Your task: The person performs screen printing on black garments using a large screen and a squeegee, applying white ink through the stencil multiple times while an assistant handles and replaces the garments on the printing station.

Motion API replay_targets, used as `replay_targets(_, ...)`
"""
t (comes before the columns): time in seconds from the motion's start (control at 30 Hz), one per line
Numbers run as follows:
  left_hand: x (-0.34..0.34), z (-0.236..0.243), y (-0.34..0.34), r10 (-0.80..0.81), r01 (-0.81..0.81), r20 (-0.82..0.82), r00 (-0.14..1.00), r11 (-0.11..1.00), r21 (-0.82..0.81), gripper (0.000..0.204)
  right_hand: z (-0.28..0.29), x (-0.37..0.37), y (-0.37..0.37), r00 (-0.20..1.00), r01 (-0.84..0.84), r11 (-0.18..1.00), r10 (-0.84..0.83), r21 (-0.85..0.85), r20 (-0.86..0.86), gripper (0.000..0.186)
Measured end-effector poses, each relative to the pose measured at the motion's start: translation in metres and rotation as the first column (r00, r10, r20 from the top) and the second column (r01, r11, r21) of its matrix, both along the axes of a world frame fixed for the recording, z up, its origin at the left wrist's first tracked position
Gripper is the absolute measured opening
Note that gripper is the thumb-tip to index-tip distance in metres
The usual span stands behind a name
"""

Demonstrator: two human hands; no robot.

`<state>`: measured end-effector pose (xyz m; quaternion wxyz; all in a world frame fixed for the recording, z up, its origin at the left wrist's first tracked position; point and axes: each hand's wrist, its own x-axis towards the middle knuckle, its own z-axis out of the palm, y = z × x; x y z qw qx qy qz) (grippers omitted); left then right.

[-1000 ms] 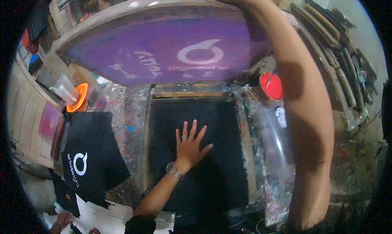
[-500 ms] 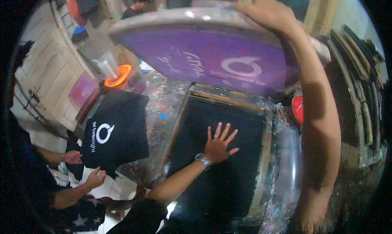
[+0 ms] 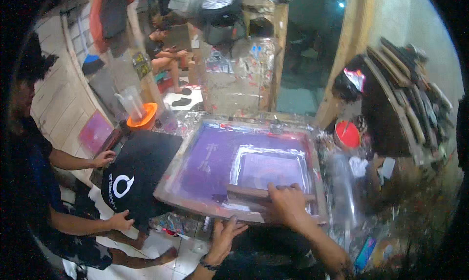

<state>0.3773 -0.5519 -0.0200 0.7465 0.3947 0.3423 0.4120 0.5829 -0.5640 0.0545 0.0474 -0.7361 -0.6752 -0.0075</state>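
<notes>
A purple printing screen (image 3: 205,166) in a wooden frame lies lowered in front of me, with a white-edged rectangle of paste on its mesh. My right hand (image 3: 289,204) is closed on the wooden handle of a squeegee (image 3: 249,194), which rests on the mesh near the frame's close side. My left hand (image 3: 223,241) is by the frame's near edge, fingers stretched and apart, fingertips at the wood. Beneath the screen, the black fabric seen earlier is hidden. Left of the screen, a co-worker's hands (image 3: 119,221) touch a black cloth (image 3: 146,155) with a white print.
An orange bowl (image 3: 141,116) with a clear plastic cup stands at the back left. To the right are a red paint tub (image 3: 348,133), a clear plastic roll (image 3: 344,192) and a phone-like object (image 3: 365,253). Wooden frames (image 3: 395,94) lean by the right wall. Another person sits farther back.
The screen has swung down flat from its raised tilt. My left hand has left the black fabric for the frame's near edge. My right hand has gone from the screen's edge to the squeegee.
</notes>
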Motion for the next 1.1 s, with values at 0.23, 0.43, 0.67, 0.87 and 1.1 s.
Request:
replay_targets(0.23,-0.014,-0.050,-0.004,-0.022,0.011,-0.053,0.998,0.979,-0.202,0.043,-0.023,0.019,-0.013,0.990,-0.101,0.966,0.073,-0.237,-0.125,0.031)
replay_targets(0.43,-0.011,-0.052,-0.003,-0.059,0.050,-0.040,0.997,0.976,-0.213,0.042,-0.066,0.025,0.011,0.964,-0.248,0.939,0.215,0.239,0.155,0.023)
replay_targets(0.67,-0.032,-0.069,0.004,-0.185,0.105,-0.294,0.938,0.958,-0.267,0.032,-0.101,0.113,0.120,0.993,-0.056,0.973,0.029,0.226,0.118,0.029)
replay_targets(0.87,-0.039,-0.083,0.013,-0.279,0.183,-0.286,0.917,0.930,-0.320,0.035,-0.061,0.086,0.075,0.958,-0.233,0.922,0.162,-0.309,-0.237,0.033)
replay_targets(1.1,-0.037,-0.057,0.021,-0.364,0.271,-0.148,0.919,0.860,-0.433,0.037,-0.069,0.125,0.162,1.000,0.007,1.000,-0.007,-0.014,0.017,0.028)
